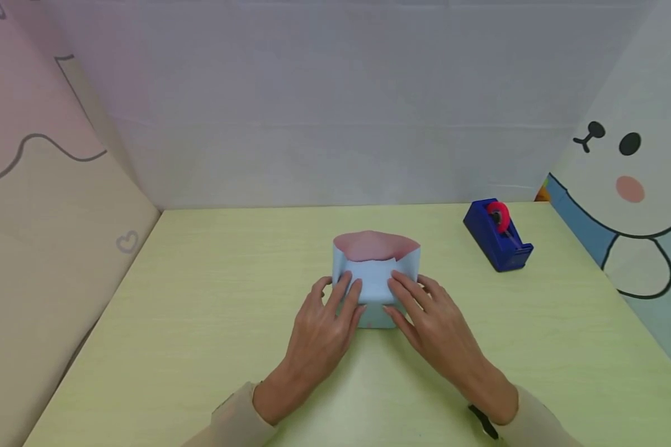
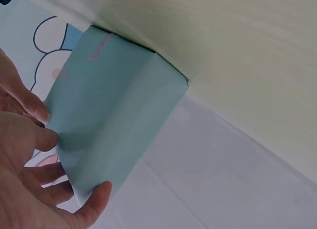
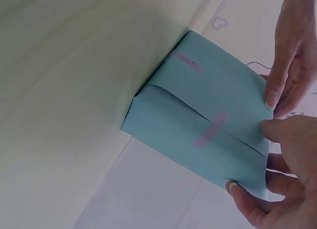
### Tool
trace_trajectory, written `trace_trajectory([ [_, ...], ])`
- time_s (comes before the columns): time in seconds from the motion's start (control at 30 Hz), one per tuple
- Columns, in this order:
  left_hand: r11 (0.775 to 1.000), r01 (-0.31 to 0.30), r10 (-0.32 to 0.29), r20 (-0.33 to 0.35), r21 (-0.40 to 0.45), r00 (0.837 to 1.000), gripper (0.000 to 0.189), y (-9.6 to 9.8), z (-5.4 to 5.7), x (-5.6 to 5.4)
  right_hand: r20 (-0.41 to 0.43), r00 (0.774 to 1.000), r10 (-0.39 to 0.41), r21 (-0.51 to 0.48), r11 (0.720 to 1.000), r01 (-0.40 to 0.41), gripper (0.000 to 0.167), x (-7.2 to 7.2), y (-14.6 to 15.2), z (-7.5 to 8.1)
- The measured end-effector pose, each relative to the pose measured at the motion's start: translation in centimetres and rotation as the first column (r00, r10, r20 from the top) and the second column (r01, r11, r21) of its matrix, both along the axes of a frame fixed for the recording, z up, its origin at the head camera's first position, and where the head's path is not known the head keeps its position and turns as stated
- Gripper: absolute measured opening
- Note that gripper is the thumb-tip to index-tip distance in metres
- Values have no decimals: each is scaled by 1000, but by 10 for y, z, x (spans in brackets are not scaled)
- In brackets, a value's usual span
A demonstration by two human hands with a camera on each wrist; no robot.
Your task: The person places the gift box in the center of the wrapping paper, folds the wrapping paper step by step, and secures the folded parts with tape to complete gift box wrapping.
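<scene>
A box-shaped package in light blue wrapping paper [image 1: 376,292] stands upright on the table, its pink inner side [image 1: 369,245] showing at the top's far end. The near flap is folded over the top. My left hand [image 1: 321,335] holds the left part of this fold, fingers on the flap, thumb at the front edge, little finger round the side. Mirroring it, my right hand [image 1: 438,323] holds the right part, thumb close to the other thumb. Pink tape strips [image 3: 213,130] cross a paper seam in the right wrist view.
A blue tape dispenser [image 1: 497,236] with a red-cored roll stands at the back right of the pale table [image 1: 229,279]. Printed cloth walls [image 1: 335,124] enclose the back and sides. A dark strap [image 1: 483,422] shows at the right sleeve.
</scene>
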State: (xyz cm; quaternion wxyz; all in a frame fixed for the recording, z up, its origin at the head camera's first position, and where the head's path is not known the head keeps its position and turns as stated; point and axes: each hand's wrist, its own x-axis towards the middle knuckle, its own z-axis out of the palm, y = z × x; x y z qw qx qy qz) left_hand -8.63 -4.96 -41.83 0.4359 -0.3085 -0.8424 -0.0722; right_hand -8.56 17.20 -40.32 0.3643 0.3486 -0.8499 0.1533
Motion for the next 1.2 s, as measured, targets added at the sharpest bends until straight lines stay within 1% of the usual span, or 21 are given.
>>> trace_trajectory([
  [0.13,1000,2,-2,3,-3,1000,38,-1,0,0,-4,1000,-4,11,1000,4,56,1,-1,0],
  [0.3,1000,10,-10,25,6,1000,40,0,0,0,-7,1000,-18,27,999,18,57,2,-3,0],
  [0.47,1000,-10,10,51,-8,999,44,2,0,1,-16,1000,-27,48,998,28,57,1,-4,3],
  [0.6,999,-22,23,58,-23,998,47,3,0,1,-15,1000,-22,60,998,23,57,-1,-4,4],
  [0.77,998,-56,56,20,-31,998,46,5,2,-1,-33,999,-12,56,998,14,53,-3,-4,7],
  [0.9,997,-81,81,-26,-9,996,38,7,6,-5,-58,998,-18,50,999,21,51,-6,-5,9],
  [0.97,996,-92,92,-41,12,995,35,8,8,-6,-55,998,-30,46,998,33,51,-7,-5,11],
  [1.13,992,-108,111,-43,60,993,35,10,14,-8,-43,998,-46,-13,999,45,46,-9,-6,12],
  [1.2,992,-103,105,-35,73,994,30,10,16,-8,-49,998,-47,-50,998,44,44,-9,-7,13],
])
